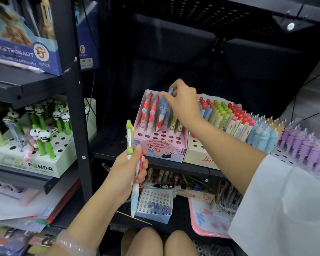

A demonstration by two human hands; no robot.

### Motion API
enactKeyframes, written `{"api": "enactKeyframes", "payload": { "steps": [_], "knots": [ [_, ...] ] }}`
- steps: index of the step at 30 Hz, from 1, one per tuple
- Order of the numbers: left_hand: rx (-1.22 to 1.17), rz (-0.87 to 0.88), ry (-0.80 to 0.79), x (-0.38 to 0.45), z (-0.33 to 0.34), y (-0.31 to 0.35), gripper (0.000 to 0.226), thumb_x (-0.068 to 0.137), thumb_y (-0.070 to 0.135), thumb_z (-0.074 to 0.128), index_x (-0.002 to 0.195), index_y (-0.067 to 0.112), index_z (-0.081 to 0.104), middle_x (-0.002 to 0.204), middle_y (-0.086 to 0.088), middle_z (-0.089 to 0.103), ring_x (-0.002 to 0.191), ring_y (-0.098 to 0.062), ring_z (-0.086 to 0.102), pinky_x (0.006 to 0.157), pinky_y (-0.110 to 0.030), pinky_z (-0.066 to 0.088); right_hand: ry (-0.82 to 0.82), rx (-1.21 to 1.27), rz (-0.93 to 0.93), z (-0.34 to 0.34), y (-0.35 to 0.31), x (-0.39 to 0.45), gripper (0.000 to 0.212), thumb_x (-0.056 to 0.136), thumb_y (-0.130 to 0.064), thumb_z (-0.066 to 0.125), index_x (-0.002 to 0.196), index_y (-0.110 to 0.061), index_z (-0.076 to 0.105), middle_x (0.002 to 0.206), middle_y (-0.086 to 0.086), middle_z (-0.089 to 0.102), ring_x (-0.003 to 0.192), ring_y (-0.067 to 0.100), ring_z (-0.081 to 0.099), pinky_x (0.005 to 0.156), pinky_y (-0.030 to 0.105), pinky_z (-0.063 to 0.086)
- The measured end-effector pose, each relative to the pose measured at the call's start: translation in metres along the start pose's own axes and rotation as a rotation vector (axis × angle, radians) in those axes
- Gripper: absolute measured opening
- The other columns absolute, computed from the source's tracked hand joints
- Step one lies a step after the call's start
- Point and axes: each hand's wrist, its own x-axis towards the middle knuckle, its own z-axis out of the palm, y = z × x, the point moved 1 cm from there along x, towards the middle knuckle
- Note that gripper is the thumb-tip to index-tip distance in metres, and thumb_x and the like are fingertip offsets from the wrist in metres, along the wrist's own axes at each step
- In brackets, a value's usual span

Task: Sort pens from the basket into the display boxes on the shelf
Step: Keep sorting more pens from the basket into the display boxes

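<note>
Already the right hand [181, 100] pinches a blue pen [170, 92] upright over the pink box [174, 152], while the left hand [131, 170], nearer, grips spare pens [132, 163] below that box.

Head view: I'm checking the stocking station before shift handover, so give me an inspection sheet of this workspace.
Surface: black perforated metal shelf, boxes standing on it.
Job's things: pink cardboard eraser-pen display box, partly filled; blue pen over its back row; green-and-white pen among several held.
Clutter: white panda-pen box; pink tray below.
Grippers: right hand fingers pinch the blue pen; left hand grips the pens.
Cables: thin black cable beside the post.
Surroundings: spotlight above.
</note>
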Motion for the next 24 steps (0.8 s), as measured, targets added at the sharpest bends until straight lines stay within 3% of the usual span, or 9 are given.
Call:
{"api": "enactKeyframes", "payload": {
  "steps": [5,9,13,15,17,20,22,24],
  "knots": [
    [0.050,0.021,0.000,0.004,-0.004,-0.004,0.028,0.097,0.027,0.043,0.090,0.005,0.057,0.053,0.002,0.051,0.039,-0.007,0.038,0.036,-0.017,0.031,-0.104,-0.118,-0.029,0.009,0.001,-0.004,0.029,0.087,-0.033,0.063,0.094,-0.006,0.057,0.072,0.002,0.059,0.064,0.015,0.058,0.062,0.027,0.050],
    [0.039,0.005,0.000,0.007,-0.005,-0.005,0.022,0.096,0.023,0.047,0.096,0.007,0.062,0.054,0.001,0.054,0.042,-0.006,0.041,0.037,-0.016,0.033,-0.242,-0.324,-0.081,0.016,-0.003,-0.012,0.036,0.096,-0.035,0.047,0.107,-0.003,0.060,0.090,0.012,0.066,0.086,0.025,0.063,0.081,0.039,0.051],
    [0.010,-0.021,-0.009,0.007,-0.004,-0.003,0.022,0.096,0.022,0.046,0.099,0.008,0.063,0.055,0.001,0.055,0.044,-0.007,0.043,0.038,-0.016,0.035,-0.308,-0.441,-0.108,0.007,-0.004,-0.011,0.030,0.100,-0.017,0.037,0.116,-0.003,0.058,0.095,0.016,0.065,0.082,0.029,0.062,0.073,0.037,0.050],
    [-0.004,-0.035,-0.024,0.006,-0.002,-0.002,0.022,0.097,0.021,0.045,0.100,0.007,0.063,0.056,0.000,0.055,0.044,-0.007,0.042,0.039,-0.017,0.035,-0.208,-0.338,-0.088,-0.002,-0.006,-0.015,0.031,0.097,-0.009,0.038,0.122,-0.005,0.055,0.088,0.014,0.065,0.068,0.022,0.057,0.063,0.034,0.049],
    [-0.032,-0.041,-0.060,0.004,0.000,-0.001,0.024,0.097,0.019,0.044,0.102,0.006,0.063,0.057,-0.001,0.055,0.044,-0.008,0.042,0.039,-0.017,0.036,-0.186,-0.070,-0.065,-0.011,-0.013,-0.022,0.028,0.096,-0.009,0.042,0.118,-0.008,0.059,0.083,0.010,0.066,0.058,0.011,0.053,0.055,0.024,0.046],
    [-0.045,-0.041,-0.118,0.002,0.004,0.001,0.026,0.097,0.017,0.042,0.104,0.004,0.063,0.058,-0.002,0.055,0.044,-0.009,0.043,0.040,-0.018,0.036,-0.590,0.376,0.073,-0.013,-0.021,-0.039,0.022,0.097,-0.020,0.047,0.106,-0.012,0.065,0.088,0.002,0.069,0.064,-0.002,0.061,0.056,0.010,0.047],
    [-0.027,-0.040,-0.144,0.001,0.008,0.000,0.026,0.097,0.017,0.043,0.105,0.004,0.063,0.060,-0.002,0.055,0.045,-0.009,0.043,0.040,-0.018,0.036,-0.844,0.520,0.162,-0.011,-0.022,-0.053,0.023,0.096,-0.027,0.049,0.111,-0.015,0.063,0.095,0.000,0.069,0.077,0.000,0.066,0.066,0.012,0.051],
    [-0.022,-0.045,-0.156,0.001,0.012,0.000,0.026,0.096,0.016,0.043,0.108,0.002,0.062,0.060,-0.003,0.055,0.047,-0.010,0.043,0.041,-0.018,0.035,-0.909,0.620,0.206,-0.007,-0.021,-0.060,0.024,0.095,-0.024,0.052,0.116,-0.014,0.059,0.096,0.001,0.067,0.080,0.004,0.067,0.071,0.015,0.053]
  ]
}}
